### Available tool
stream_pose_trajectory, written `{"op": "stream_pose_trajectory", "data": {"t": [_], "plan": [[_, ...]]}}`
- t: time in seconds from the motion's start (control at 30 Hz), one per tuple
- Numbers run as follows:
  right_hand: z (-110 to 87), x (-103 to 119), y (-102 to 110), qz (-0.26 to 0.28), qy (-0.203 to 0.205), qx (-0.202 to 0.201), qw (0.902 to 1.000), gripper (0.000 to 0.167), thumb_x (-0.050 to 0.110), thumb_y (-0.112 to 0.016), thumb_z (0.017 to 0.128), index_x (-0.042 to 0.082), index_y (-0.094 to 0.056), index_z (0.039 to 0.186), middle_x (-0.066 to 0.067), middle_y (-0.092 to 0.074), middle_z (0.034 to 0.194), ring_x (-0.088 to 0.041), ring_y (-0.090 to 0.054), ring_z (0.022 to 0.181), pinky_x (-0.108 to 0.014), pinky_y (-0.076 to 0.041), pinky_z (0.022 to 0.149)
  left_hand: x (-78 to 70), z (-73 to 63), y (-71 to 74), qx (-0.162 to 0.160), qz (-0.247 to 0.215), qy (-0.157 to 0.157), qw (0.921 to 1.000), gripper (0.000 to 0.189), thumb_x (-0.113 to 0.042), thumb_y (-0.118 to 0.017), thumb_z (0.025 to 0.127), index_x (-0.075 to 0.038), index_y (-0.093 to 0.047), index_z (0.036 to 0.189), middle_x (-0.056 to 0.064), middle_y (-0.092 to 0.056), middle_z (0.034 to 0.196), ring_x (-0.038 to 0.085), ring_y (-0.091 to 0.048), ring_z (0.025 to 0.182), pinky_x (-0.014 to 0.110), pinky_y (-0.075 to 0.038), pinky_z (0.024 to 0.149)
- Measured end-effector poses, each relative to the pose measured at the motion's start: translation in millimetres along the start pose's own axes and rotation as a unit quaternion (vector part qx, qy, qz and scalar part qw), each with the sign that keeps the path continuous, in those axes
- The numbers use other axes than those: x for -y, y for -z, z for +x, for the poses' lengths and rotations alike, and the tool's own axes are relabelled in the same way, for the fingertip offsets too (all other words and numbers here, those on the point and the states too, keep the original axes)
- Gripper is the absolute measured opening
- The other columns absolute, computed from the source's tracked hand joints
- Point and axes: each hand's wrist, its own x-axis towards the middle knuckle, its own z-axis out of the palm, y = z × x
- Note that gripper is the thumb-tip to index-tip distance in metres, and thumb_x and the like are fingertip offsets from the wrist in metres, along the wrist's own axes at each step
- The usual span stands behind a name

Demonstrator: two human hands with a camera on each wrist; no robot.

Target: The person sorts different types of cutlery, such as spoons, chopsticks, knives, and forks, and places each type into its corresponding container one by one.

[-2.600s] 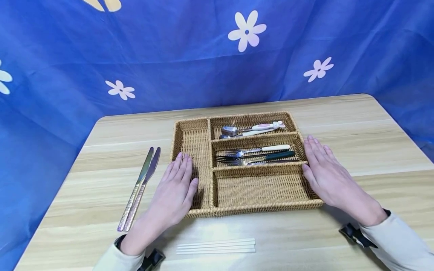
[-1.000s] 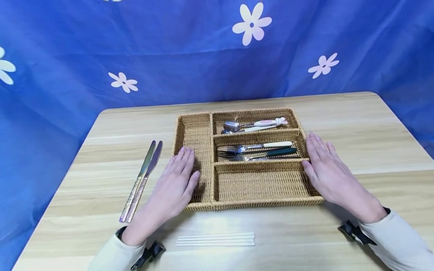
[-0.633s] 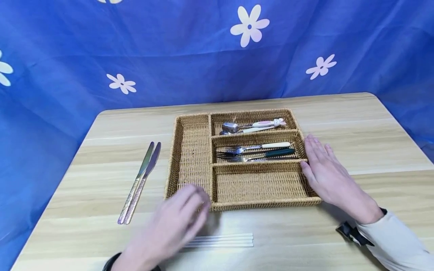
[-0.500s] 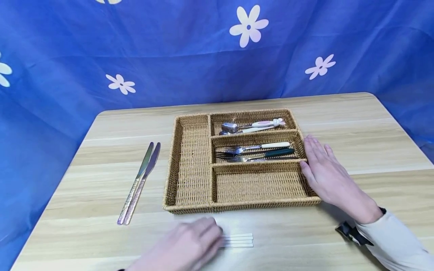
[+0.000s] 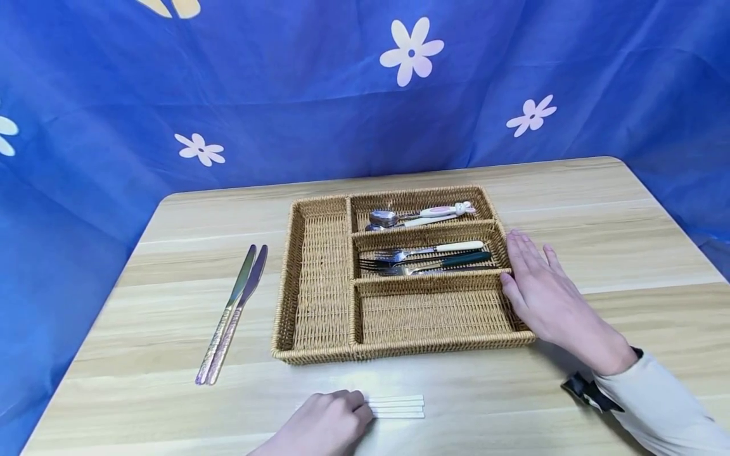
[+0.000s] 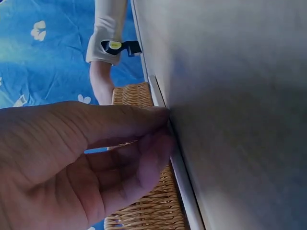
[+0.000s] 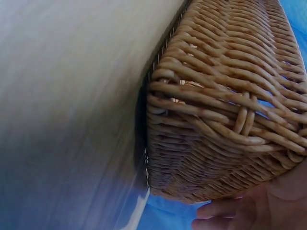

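At the near side of the table lie several white chopsticks (image 5: pixel 399 410) side by side. My left hand (image 5: pixel 327 424) covers their left ends, its fingers curled down over them. In the left wrist view the thumb and fingertips meet in a pinch at a white chopstick (image 6: pixel 188 199) along the tabletop. The wicker cutlery tray (image 5: pixel 445 345) stands just behind, divided into compartments. My right hand (image 5: pixel 547 304) rests with straight fingers along the tray's right side; in the right wrist view its fingers (image 7: pixel 225 211) show partly behind the woven wall.
Two knives (image 5: pixel 219 351) with textured handles lie left of the tray. Spoons (image 5: pixel 438 212) fill part of the back compartment, and forks (image 5: pixel 464 258) lie in the middle one. A blue cloth (image 5: pixel 319 95) with white flowers hangs behind the table.
My left hand has left the tray's left side and come down toward me onto the chopsticks, its fingers closing at their left ends. My right hand stays at the tray's right side.
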Motion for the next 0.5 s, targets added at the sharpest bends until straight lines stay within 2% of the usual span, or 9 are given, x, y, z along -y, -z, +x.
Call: {"op": "stream_pose_trajectory", "data": {"t": [0.07, 0.17, 0.3, 0.5], "plan": [[0.2, -0.1, 0.1, 0.001, 0.001, 0.001, 1.0000, 0.064, 0.026, -0.034, 0.104, -0.009, -0.007, 0.150, -0.029, -0.009, 0.156, -0.044, -0.014, 0.143, -0.056, -0.004, 0.117, 0.0, 0.5, -0.2, -0.003, -0.003, 0.006, 1.0000, 0.012, -0.022, -0.075, 0.075, -0.015, -0.066, 0.076, -0.009, -0.051, 0.065, 0.000, -0.049, 0.057, 0.013, -0.041, 0.045], [0.4, -1.1, -0.1, 0.002, 0.005, 0.002, 1.0000, 0.064, 0.025, -0.035, 0.104, -0.009, -0.007, 0.150, -0.030, -0.009, 0.156, -0.046, -0.014, 0.142, -0.057, -0.002, 0.116, 0.2, 1.2, -1.4, -0.026, -0.012, 0.018, 0.9994, 0.014, -0.012, -0.076, 0.071, -0.014, -0.063, 0.077, -0.008, -0.053, 0.065, 0.001, -0.050, 0.056, 0.014, -0.041, 0.044], [0.1, -2.4, -0.5, 0.003, 0.009, 0.002, 1.0000, 0.064, 0.023, -0.035, 0.104, -0.009, -0.006, 0.150, -0.031, -0.009, 0.155, -0.048, -0.015, 0.141, -0.058, 0.001, 0.116, 0.6, 3.4, -2.0, -0.040, -0.015, 0.042, 0.9982, 0.016, -0.012, -0.076, 0.075, -0.012, -0.060, 0.078, -0.005, -0.057, 0.066, 0.005, -0.055, 0.056, 0.016, -0.043, 0.044], [-0.7, -2.1, 0.1, 0.003, 0.004, 0.005, 1.0000, 0.064, 0.025, -0.034, 0.104, -0.008, -0.005, 0.151, -0.030, -0.007, 0.156, -0.048, -0.013, 0.141, -0.058, 0.004, 0.115, -1.3, 11.5, 0.8, -0.023, 0.006, 0.076, 0.9968, 0.018, -0.016, -0.073, 0.082, -0.010, -0.056, 0.079, -0.004, -0.055, 0.065, 0.010, -0.057, 0.056, 0.022, -0.044, 0.043]]}}
